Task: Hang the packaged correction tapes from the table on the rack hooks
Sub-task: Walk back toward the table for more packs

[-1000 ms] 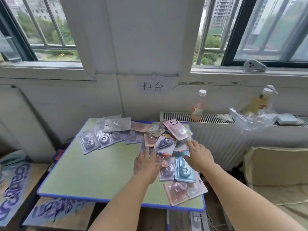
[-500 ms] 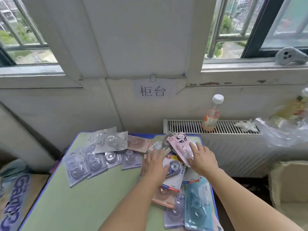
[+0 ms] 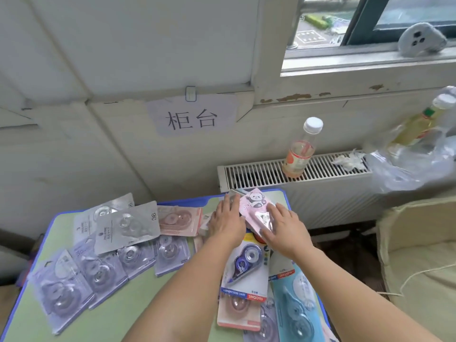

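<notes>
Right hand hides panda pack (partly)

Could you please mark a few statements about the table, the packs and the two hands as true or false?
1. Both hands rest on the pink panda pack. True: the left hand and right hand touch it.
2. A bottle stands on the radiator. True.
3. The table top is red. False: green with a blue edge.
4. The pink panda pack already hangs on a hook. False: it lies on the pile; no rack is in view.
</notes>
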The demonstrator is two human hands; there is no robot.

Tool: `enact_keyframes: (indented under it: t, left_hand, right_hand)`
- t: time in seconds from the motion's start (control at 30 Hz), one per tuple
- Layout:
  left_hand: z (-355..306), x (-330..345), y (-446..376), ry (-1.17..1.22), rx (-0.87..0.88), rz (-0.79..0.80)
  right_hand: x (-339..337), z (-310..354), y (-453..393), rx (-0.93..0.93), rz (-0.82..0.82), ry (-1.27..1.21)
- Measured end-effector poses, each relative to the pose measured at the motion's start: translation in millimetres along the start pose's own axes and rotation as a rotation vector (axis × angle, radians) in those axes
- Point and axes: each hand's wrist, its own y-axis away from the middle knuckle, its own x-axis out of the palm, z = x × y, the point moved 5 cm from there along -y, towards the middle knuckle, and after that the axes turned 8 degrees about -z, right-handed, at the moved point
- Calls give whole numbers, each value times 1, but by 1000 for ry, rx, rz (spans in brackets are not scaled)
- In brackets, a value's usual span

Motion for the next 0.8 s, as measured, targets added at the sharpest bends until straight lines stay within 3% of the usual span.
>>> enact_keyframes:
  t: [0.33, 0.5, 0.8]
  left_hand:
    - [6, 3, 14, 149, 10, -18]
    - [4, 2, 37, 100, -7, -99]
    - [-1, 5, 69, 11, -104, -35]
  right_hand:
    - [-4, 4, 17, -24, -5, -4]
    - [-5, -2, 39, -51, -38, -66]
    - [-7, -11, 68, -6, -124, -143]
